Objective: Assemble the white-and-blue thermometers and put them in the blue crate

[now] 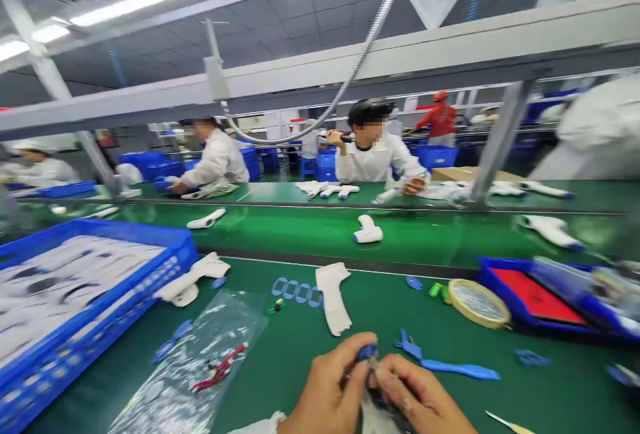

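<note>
Low in the middle of the head view, my left hand (327, 391) and my right hand (425, 394) are closed on one blue-tipped device part (367, 353). Its end is blue, its middle dark, and a pale body runs down between my palms; my fingers hide much of it. Just beyond my hands lies a white pistol-shaped shell (334, 301). To its left is a row of blue oval frames (297, 291) with a tiny green piece (277, 305) beside it. Right of my hands rest a blue clip-like piece (410, 346) and a long blue strip (460, 370).
A blue crate (185, 254) of white shells stands left, near a clear plastic bag (235, 317) with red wires (220, 369). A round tray (480, 304) and blue bin (485, 274) sit right. White devices lie on the green conveyor (280, 227); co-workers sit beyond.
</note>
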